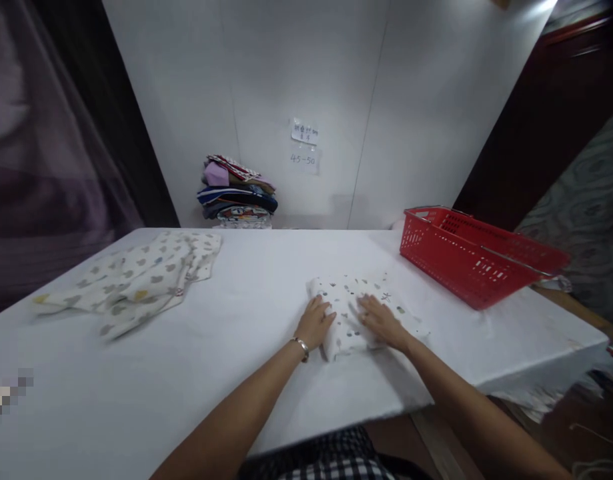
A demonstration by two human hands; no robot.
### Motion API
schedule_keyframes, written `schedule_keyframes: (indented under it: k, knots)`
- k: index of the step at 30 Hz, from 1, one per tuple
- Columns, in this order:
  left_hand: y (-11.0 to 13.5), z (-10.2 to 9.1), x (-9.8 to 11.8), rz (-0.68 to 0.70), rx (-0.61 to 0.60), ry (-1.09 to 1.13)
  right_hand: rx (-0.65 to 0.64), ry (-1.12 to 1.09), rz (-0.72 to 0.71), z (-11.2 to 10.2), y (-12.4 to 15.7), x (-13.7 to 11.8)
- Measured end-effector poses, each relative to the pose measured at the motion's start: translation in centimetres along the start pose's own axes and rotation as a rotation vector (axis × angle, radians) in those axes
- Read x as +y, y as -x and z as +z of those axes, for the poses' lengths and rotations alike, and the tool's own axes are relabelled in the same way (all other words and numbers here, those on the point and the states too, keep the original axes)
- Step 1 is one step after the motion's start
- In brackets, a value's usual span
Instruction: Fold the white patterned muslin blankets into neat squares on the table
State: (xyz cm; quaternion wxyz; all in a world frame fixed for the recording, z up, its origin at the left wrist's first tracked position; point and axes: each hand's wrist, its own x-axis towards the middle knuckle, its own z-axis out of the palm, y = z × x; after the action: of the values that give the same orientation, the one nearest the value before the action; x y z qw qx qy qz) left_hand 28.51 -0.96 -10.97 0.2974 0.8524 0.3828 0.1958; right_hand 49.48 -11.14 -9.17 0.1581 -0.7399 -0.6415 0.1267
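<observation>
A small white garment with a coloured dot print (353,293) lies folded on the white table (236,373) in front of me. My left hand (316,322), with a metal bracelet at the wrist, rests on the garment's left edge, fingers curled against the cloth. My right hand (383,321) lies flat on the middle of the garment, fingers stretched out and pressing down. Neither hand lifts the cloth.
A second white garment with a heart print (136,277) lies spread at the table's left. A red plastic basket (473,257) stands at the right back. A stack of folded clothes (236,190) sits against the white wall, under a paper note (304,132).
</observation>
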Motion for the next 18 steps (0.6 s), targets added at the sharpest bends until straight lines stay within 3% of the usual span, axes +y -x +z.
schedule_keyframes:
  k: [2, 4, 7, 12, 15, 18]
  knots:
    - [-1.3, -0.9, -0.4, -0.142, 0.053, 0.092, 0.176, -0.035, 0.160, -1.9, -0.8, 2.5]
    - [-2.9, -1.7, -0.6, -0.289, 0.069, 0.164, 0.252, -0.088, 0.353, -3.6, -1.3, 4.9]
    - [-5.5, -2.3, -0.8, -0.438, 0.079, 0.207, 0.196, -0.174, 0.533, -4.8, -1.6, 7.3]
    - [-8.7, -1.5, -0.9, -0.587, 0.121, 0.268, 0.099, -0.289, 0.617, -5.4, -2.4, 7.5]
    - [-9.6, -1.4, -0.5, -0.583, 0.138, 0.313, 0.036, -0.362, 0.660, -6.3, -2.9, 6.9]
    - [-10.0, -3.4, -0.1, -0.516, 0.181, 0.355, -0.063, -0.584, 0.654, -7.2, -2.6, 5.5]
